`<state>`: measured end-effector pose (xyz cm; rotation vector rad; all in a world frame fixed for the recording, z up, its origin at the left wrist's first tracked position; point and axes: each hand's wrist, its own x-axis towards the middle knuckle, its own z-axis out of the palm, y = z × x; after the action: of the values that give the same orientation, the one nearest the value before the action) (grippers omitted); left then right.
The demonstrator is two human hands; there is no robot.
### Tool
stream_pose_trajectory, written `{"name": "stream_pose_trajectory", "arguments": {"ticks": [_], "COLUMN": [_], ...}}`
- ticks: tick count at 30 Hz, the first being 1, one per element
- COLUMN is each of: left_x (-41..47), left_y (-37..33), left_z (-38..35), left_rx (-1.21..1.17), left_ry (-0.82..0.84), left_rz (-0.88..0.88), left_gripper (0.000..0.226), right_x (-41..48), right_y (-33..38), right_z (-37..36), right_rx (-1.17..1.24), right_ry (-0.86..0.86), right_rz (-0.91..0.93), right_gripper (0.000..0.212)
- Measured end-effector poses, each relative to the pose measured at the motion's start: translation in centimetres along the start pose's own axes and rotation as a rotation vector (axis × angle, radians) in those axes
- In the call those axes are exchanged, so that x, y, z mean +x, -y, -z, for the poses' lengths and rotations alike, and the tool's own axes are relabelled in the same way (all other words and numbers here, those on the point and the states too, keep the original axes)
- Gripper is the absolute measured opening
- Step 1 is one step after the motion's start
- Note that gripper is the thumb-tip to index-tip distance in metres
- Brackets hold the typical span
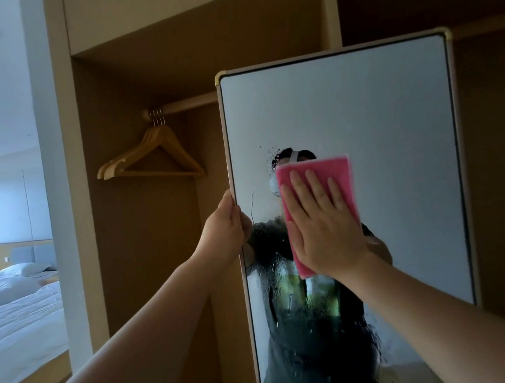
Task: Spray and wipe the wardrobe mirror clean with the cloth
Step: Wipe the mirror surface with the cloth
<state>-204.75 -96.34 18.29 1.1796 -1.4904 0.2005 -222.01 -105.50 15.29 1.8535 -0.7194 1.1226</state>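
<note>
The mirror stands upright in the right half of the frame, a tall framed panel in front of the open wardrobe. Its long axis runs top to bottom and leans slightly.

The right hand lies flat on the glass at the centre of the frame. Its fingers are straight, spread a little and pointing up, pressing the pink cloth against the surface. The cloth shows above the fingertips and below the heel of the palm, so its long side runs the same way as the mirror's.

The left hand grips the mirror's left frame edge, fingers curled round onto the glass, and seems to be bracing the panel.

Spray droplets speckle the glass just left of the cloth's top corner. A wider wet patch spreads left of the cloth and below it, down towards the bottom centre. The glass above and to the right looks dry.

The wiping hand is the one nearer the wet area, so the likely stroke runs down and left along the mirror's length.

Wooden hangers hang from the rail at centre left.
</note>
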Motion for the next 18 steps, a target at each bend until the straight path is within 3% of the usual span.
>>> {"name": "stream_pose_trajectory", "arguments": {"ticks": [8,18], "left_x": [-0.1,0.0], "left_y": [0.2,0.6], "left_z": [0.1,0.1], "left_rx": [-0.017,-0.082], "left_ry": [0.025,0.048], "left_rz": [-0.003,0.024], "left_gripper": [0.016,0.028], "right_x": [-3.2,-0.4], "right_y": [1.4,0.0], "right_z": [-1.1,-0.4], "right_rx": [0.013,-0.033], "right_ry": [-0.003,0.029], "right_rz": [0.129,0.235], "right_gripper": [0.06,0.058]}}
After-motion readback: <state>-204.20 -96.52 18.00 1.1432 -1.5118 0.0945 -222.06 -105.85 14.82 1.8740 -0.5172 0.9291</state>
